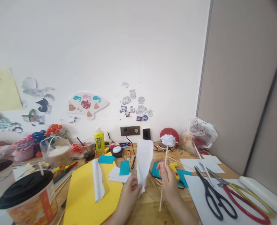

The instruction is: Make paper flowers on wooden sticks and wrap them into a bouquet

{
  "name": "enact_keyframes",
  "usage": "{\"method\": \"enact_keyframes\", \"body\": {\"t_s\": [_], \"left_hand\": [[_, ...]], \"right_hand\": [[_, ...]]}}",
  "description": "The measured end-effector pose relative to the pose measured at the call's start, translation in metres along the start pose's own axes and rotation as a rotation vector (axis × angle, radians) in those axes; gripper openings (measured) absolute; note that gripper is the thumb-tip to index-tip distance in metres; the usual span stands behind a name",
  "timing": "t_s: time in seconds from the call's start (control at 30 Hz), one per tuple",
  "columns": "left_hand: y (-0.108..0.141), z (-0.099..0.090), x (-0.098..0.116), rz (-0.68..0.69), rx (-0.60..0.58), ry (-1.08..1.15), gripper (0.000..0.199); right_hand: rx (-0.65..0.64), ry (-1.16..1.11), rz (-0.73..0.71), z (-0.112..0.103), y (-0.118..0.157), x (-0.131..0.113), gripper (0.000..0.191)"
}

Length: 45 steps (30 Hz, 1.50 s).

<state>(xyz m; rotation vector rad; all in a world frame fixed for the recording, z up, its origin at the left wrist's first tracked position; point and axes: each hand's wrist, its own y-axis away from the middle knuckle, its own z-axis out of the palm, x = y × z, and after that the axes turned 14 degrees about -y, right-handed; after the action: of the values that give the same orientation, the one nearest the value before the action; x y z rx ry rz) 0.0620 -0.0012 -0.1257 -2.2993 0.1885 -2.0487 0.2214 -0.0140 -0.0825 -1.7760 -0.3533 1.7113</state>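
Observation:
My left hand (130, 196) is closed on the lower end of a white paper strip (145, 159), which stands up and curls over at the top. In my right hand (168, 181) is a thin wooden stick (161, 198), pinched near its middle and held nearly upright. A ruffled white paper flower (168, 140) sits at the stick's top end. Paper strip and stick are apart from each other. Behind my right hand lies a yellow glue gun (174, 170), partly hidden. A folded white paper strip (98, 180) rests on the yellow sheet (82, 200) to the left.
Black-handled scissors (214, 197) and red-handled scissors (245, 200) lie on white paper at the right. A large cup (29, 197) with a black lid stands at front left. Teal paper pieces (124, 167), a yellow bottle (99, 140) and a phone (146, 134) are farther back.

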Motion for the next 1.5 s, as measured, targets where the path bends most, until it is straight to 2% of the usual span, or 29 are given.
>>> {"method": "enact_keyframes", "body": {"t_s": [0.13,0.27,0.33,0.5,0.57,0.67,0.87,1.07,1.23,1.33,1.4,1.5], "left_hand": [[0.008,0.009,-0.001,0.037,-0.172,-0.078,0.016],[0.013,0.014,-0.006,0.044,-0.251,-0.135,0.014],[0.013,0.016,-0.009,0.051,-0.268,-0.141,0.013],[0.013,0.017,-0.017,0.064,-0.254,-0.146,0.013],[0.013,0.018,-0.02,0.052,-0.25,-0.134,0.015],[0.013,0.02,-0.024,0.028,-0.25,-0.109,0.018],[0.014,0.022,-0.023,0.043,-0.242,-0.075,0.015],[0.018,0.025,-0.015,0.014,-0.274,0.029,0.023],[0.017,0.027,-0.012,-0.001,-0.238,0.121,0.027],[0.018,0.027,-0.01,-0.006,-0.227,0.15,0.029],[0.018,0.027,-0.008,-0.006,-0.21,0.161,0.031],[0.018,0.025,-0.002,0.003,-0.205,0.185,0.038]], "right_hand": [[0.161,-0.234,0.026,-0.013,-0.009,-0.014,0.043],[0.24,-0.198,0.005,-0.02,-0.015,-0.018,0.042],[0.211,-0.142,0.023,-0.019,-0.015,-0.016,0.041],[-0.03,0.094,0.084,-0.011,-0.012,-0.012,0.041],[-0.078,0.232,0.097,-0.008,-0.009,-0.012,0.037],[-0.082,0.375,0.09,-0.007,-0.008,-0.012,0.037],[0.06,0.381,0.041,-0.017,-0.013,-0.007,0.043],[-0.056,0.433,0.083,-0.01,-0.007,-0.005,0.03],[-0.131,0.46,0.106,-0.001,-0.001,-0.011,0.015],[-0.111,0.506,0.035,-0.002,-0.002,-0.015,0.022],[-0.071,0.546,-0.064,-0.004,-0.004,-0.016,0.026],[-0.066,0.593,-0.187,-0.003,-0.005,-0.015,0.02]]}}
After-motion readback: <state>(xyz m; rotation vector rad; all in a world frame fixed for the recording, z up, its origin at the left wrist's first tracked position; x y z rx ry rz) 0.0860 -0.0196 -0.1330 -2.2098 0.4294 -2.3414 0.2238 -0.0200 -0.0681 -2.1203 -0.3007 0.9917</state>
